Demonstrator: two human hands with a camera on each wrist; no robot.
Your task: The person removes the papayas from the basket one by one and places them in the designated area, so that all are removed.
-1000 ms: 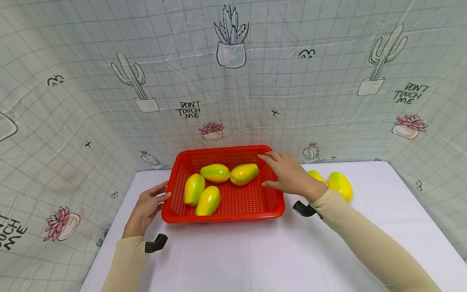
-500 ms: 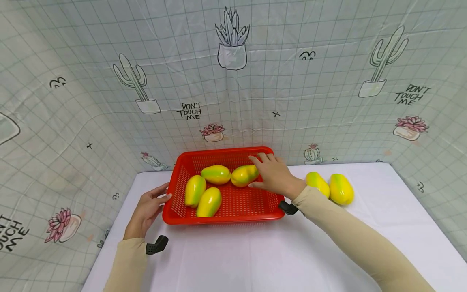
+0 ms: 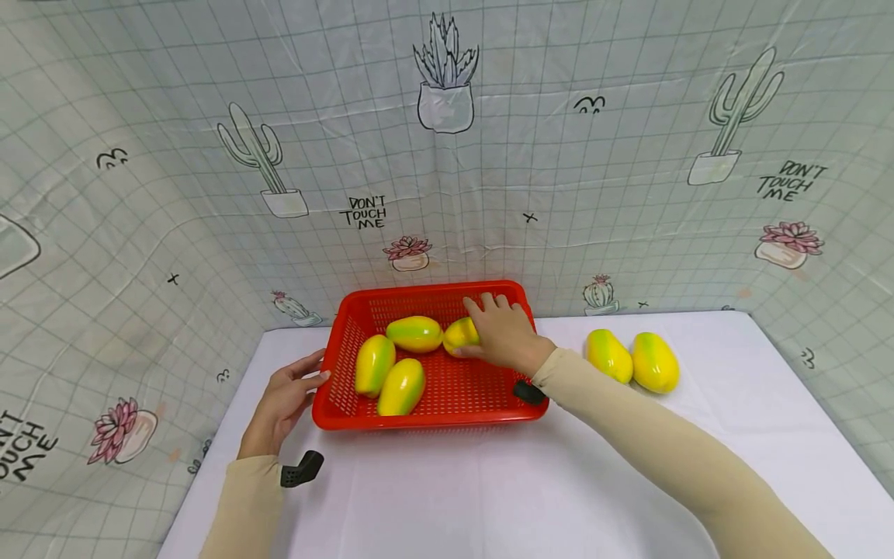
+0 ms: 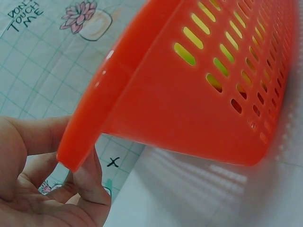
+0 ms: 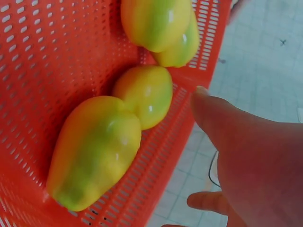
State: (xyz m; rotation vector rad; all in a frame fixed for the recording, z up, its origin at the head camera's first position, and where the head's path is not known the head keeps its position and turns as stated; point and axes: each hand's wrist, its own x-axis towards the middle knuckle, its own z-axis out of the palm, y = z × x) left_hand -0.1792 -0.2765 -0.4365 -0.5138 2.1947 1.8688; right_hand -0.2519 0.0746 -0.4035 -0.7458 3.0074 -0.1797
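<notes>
A red plastic basket (image 3: 429, 422) with slotted walls holds several yellow-green mangoes, among them one at the back (image 3: 414, 334) and a front mango (image 3: 401, 387). My left hand (image 3: 282, 397) grips the basket's left rim; in the left wrist view its thumb and fingers pinch the rim (image 4: 83, 137) from both sides. Inside the basket's right half, my right hand (image 3: 504, 335) reaches over the rightmost mango (image 3: 457, 335) and partly hides it. Its fingers are spread. The right wrist view shows that mango (image 5: 97, 151) below the hand, with a gap between it and the thumb (image 5: 213, 109).
Two more mangoes, a left one (image 3: 609, 355) and a right one (image 3: 655, 362), lie side by side on the white tablecloth (image 3: 419, 497) to the right of the basket. A cactus-print cloth (image 3: 489, 171) hangs right behind the basket and along both sides.
My right hand has moved left from the basket's right edge to over the rightmost mango. The loose mangoes on the right are now uncovered. My left hand stays on the rim.
</notes>
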